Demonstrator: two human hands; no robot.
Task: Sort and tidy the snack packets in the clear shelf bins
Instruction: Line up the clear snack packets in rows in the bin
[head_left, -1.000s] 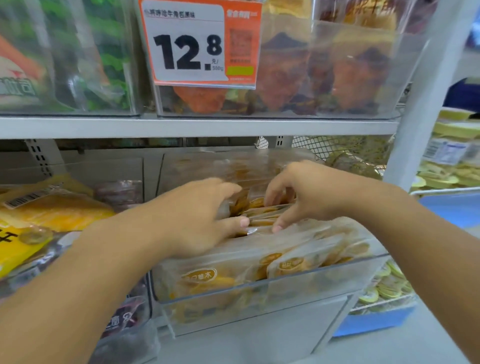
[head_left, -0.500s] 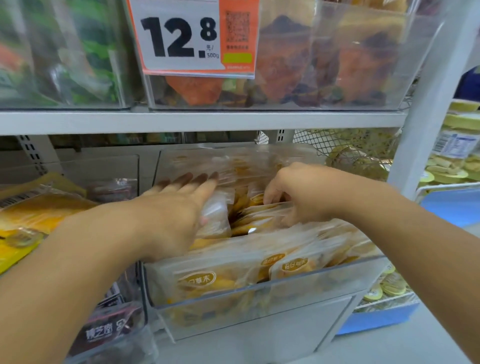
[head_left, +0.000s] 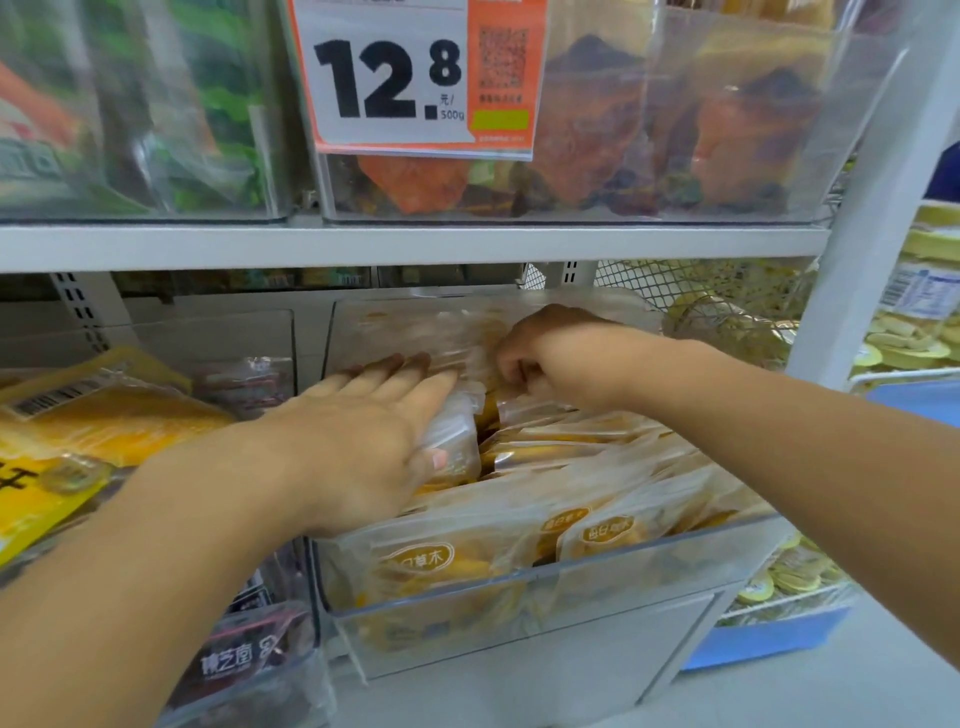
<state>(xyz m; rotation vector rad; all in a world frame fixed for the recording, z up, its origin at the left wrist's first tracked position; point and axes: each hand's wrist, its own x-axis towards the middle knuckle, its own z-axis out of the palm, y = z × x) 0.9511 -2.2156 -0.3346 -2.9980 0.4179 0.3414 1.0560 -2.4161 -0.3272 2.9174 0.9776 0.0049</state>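
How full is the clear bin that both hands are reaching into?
Nearly full. The clear bin holds pale orange snack packets packed across its width, their tops rising above its front rim.

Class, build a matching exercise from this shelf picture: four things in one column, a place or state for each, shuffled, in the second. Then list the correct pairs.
1. left hand
2. right hand
3. price tag
4. yellow packet with barcode

A. fixed to the front of the upper bin
B. fingers curled, at the back of the open bin
C. lies in the bin on the left
D. fingers straight, flat on a clear packet

Pairs: 1-D, 2-B, 3-A, 4-C
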